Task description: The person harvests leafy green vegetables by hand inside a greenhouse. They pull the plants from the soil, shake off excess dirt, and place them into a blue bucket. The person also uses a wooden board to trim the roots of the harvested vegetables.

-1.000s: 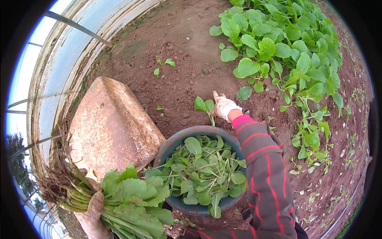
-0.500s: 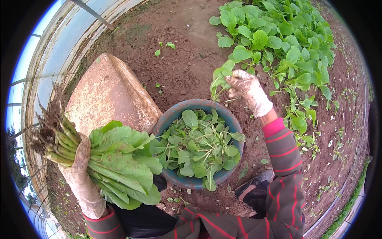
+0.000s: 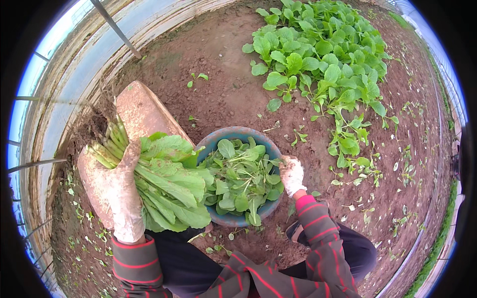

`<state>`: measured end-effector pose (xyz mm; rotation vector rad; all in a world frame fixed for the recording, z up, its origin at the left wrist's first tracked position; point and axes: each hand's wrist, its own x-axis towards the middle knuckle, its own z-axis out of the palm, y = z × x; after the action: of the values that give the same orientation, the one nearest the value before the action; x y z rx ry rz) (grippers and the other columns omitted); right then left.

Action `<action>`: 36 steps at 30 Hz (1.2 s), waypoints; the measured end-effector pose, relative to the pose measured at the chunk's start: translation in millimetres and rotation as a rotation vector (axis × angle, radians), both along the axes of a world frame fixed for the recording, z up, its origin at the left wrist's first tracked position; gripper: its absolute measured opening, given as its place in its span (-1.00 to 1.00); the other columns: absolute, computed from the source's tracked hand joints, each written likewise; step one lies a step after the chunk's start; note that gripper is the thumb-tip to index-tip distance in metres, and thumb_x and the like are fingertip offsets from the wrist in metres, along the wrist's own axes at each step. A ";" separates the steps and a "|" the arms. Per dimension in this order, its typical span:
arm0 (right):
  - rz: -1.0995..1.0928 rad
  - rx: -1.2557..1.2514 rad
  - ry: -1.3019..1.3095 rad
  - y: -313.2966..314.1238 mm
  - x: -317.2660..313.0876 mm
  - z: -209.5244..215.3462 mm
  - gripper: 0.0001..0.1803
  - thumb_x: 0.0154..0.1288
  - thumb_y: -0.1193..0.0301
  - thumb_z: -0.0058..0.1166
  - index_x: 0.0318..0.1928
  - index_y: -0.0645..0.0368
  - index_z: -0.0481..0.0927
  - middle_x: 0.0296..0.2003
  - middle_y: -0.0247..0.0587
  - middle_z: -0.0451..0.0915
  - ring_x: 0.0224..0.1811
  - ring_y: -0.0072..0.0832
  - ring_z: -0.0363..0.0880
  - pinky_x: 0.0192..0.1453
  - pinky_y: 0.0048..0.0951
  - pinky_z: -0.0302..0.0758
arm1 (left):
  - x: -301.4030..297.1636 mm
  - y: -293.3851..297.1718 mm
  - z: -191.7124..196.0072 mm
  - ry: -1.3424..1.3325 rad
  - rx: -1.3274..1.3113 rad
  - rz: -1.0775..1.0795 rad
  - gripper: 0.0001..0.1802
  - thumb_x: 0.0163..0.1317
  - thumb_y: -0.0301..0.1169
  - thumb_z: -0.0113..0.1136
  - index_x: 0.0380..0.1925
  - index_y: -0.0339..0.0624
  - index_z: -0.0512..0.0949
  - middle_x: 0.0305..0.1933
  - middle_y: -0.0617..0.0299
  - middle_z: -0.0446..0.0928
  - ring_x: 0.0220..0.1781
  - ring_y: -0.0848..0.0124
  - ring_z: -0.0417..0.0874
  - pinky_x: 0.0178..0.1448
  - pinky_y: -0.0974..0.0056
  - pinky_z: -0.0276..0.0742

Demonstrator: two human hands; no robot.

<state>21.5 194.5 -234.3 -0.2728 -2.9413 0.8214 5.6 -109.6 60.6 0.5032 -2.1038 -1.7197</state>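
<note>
My left hand [image 3: 126,191], in a muddy white glove, is closed around a large bunch of leafy greens [image 3: 171,188]. The bunch's soil-covered roots [image 3: 94,121] point up and left, and its broad leaves droop toward the basin. My right hand [image 3: 291,175], gloved too, is closed at the right rim of a round blue basin [image 3: 266,137] and appears to grip it. Loose small greens [image 3: 238,174] fill much of the basin, some leaves lying against its near rim. The right fingertips are partly hidden.
A muddy, pale block-shaped object [image 3: 149,107] stands left of the basin, partly behind the bunch. Dense growing greens [image 3: 323,54] cover the far right soil, with scattered seedlings [image 3: 402,169] nearer. A plastic-sheeted wall [image 3: 82,54] with a metal pole [image 3: 117,30] runs along the left.
My right hand has let go of its small greens and come down to the basin's right rim. My left hand still holds the bunch, now slightly farther right. The view has shifted.
</note>
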 end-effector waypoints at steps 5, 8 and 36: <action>0.083 -0.029 -0.124 -49.9 -51.2 15.8 -0.78 0.15 0.30 -0.09 -0.37 0.11 0.59 -0.40 -0.10 0.59 -0.28 -0.14 0.55 -0.19 -0.18 0.46 | 0.2 18.1 5.5 0.073 -0.267 -0.002 -0.73 0.00 -0.49 0.23 -0.29 -0.31 0.41 -0.31 0.19 0.46 -0.34 0.48 0.47 -0.22 0.38 0.44; 0.256 0.199 -0.358 -49.8 -56.0 -33.6 -0.74 0.13 0.18 -0.07 -0.38 0.07 0.57 -0.35 -0.12 0.58 -0.25 -0.17 0.53 -0.15 -0.21 0.44 | -5.4 17.5 -1.4 0.058 -0.133 -0.007 -0.70 0.00 -0.48 0.25 -0.26 -0.30 0.41 -0.30 0.21 0.47 -0.33 0.48 0.47 -0.20 0.37 0.43; 0.179 -1.168 -0.291 -10.3 -16.3 166.0 -0.66 0.23 0.33 0.00 -0.01 0.19 0.50 -0.12 -0.33 0.54 -0.13 -0.58 0.48 -0.07 -0.49 0.44 | -1.7 -14.6 -19.8 0.051 0.027 -0.294 -0.57 -0.06 -0.56 0.29 -0.14 -0.34 0.41 -0.19 0.17 0.53 -0.23 0.49 0.53 -0.16 0.39 0.47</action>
<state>5.2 184.2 -68.4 -0.1755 -2.3085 2.6058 3.9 -124.2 40.8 0.1598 -2.2077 -1.8973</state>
